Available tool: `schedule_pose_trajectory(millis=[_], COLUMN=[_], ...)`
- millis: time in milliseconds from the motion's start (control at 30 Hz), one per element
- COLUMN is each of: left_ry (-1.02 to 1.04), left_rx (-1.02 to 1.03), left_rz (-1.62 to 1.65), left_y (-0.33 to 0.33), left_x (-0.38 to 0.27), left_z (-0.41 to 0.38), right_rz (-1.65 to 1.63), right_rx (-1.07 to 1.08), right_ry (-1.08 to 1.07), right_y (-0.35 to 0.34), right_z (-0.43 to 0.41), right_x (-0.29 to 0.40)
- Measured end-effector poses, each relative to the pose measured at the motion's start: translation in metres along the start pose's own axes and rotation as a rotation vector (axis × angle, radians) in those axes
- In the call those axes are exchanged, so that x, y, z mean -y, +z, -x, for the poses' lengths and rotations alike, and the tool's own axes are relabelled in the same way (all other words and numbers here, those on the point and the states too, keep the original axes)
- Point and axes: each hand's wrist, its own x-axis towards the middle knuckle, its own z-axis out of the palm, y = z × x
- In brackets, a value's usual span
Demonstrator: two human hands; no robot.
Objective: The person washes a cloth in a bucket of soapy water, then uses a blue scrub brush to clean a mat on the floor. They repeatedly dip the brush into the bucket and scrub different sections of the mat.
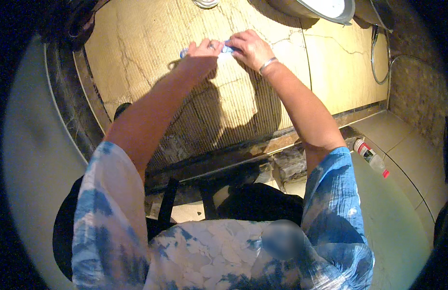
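Observation:
My left hand (pixel 205 49) and my right hand (pixel 250 49) are close together over a ribbed, cracked yellow tabletop (pixel 238 87). Between them is a small blue-and-white item (pixel 227 48), perhaps a wrapper or packet; its exact kind cannot be told. My right thumb and fingers pinch its right side. The fingers of my left hand close on its left part, and a bit of blue shows beyond them. A silver bracelet (pixel 268 65) circles my right wrist. The fingers hide much of the item.
A grey basin (pixel 349 12) with something white inside stands at the back right. A small round whitish object (pixel 206 3) is at the top edge. A cable or hose (pixel 372 69) hangs in a loop at the right. A plastic bottle with a red cap (pixel 372 158) lies below, beyond the table edge.

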Motion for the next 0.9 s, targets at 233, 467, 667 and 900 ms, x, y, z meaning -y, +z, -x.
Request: schedule_pose_trajectory(millis=[233,467,667,900], left_ry=[0.435,0.122,-0.427,-0.830], left_rx=[0.278,0.267,-0.101,0.138], left_rz=[0.273,0.587,0.663,1.946], left_y=[0.010,0.019,0.001,-0.017], left_x=[-0.112,-0.109,-0.047,-0.035], left_z=[0.094,0.092,0.036,-0.028], right_rz=[-0.241,-0.161,-0.119,-0.751], right_rx=[0.308,0.086,-0.572,-0.267], right_ry=[-0.001,0.072,0.459,1.387], right_y=[-0.029,-0.073,-0.162,-0.153], right_z=[0.149,0.092,-0.061,-0.100], right_x=[0.084,0.061,-0.071,-0.163])
